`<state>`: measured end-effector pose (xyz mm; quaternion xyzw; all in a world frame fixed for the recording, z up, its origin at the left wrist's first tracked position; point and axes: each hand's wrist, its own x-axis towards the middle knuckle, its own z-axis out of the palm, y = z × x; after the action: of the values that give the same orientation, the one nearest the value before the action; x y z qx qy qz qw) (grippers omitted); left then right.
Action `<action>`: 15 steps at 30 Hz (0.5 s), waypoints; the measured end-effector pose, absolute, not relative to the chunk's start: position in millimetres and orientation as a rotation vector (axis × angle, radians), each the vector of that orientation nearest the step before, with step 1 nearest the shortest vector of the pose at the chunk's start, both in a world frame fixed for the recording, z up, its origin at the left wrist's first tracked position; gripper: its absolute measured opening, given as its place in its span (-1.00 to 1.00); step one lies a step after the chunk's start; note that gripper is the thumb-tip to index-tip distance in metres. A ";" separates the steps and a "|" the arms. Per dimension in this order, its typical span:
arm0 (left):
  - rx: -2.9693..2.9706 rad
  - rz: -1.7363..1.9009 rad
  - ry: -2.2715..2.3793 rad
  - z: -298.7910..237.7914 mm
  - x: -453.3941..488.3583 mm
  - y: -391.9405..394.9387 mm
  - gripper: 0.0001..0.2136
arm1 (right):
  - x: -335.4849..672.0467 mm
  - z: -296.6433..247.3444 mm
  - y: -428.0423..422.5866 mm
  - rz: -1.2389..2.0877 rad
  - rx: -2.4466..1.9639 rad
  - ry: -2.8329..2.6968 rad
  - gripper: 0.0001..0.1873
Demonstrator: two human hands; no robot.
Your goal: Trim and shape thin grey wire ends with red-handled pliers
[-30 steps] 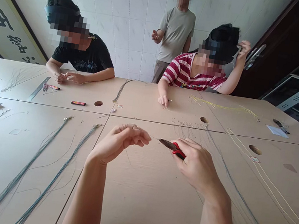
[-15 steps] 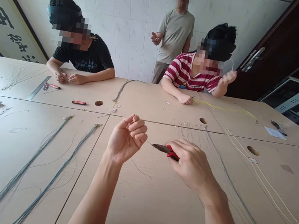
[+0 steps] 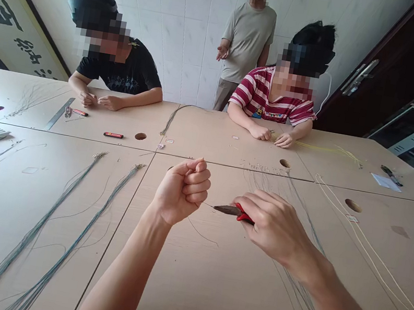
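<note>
My left hand [image 3: 181,194], raised over the table, is closed in a fist around a thin dark cord [image 3: 203,238]. One end of the cord comes out of the fist toward the pliers, and a loose length curves down below it. My right hand [image 3: 275,232] is wrapped around small pliers [image 3: 227,209] with red handles and dark, narrow jaws. The jaw tips point left and meet the cord's short end. Whether a small fitting sits in the jaws is too fine to make out.
Two bundles of grey-green cords [image 3: 57,217] lie at left. More cords [image 3: 312,236] and a yellow cord loop [image 3: 367,242] lie at right. Across the wooden table [image 3: 202,133] two people sit working; another stands behind. A ruler [image 3: 60,113] and a red-black marker [image 3: 113,135] lie on the far side.
My left fingers have curled tighter into a fist. Both hands appear slightly further right, and the view has tilted a little. The striped-shirt person's raised hand has come down to the table.
</note>
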<state>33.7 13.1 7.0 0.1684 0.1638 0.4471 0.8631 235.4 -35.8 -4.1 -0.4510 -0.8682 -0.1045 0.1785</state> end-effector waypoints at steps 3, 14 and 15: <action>0.379 0.924 0.380 8.7 34.4 10.9 -0.68 | 237.3 -4.3 -37.4 -0.289 -1.255 -2.480 -0.79; 0.445 0.892 0.440 3.8 34.9 9.9 -0.76 | 240.1 -8.1 -42.4 -0.259 -1.236 -2.499 -0.78; 0.450 0.892 0.444 3.9 35.1 9.9 -0.76 | 240.3 -8.6 -42.5 -0.257 -1.237 -2.498 -0.78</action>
<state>35.1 9.9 3.9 0.2140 0.2109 0.4242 0.8543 240.3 -42.5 -8.6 -0.4354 -0.8793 -0.0906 0.1702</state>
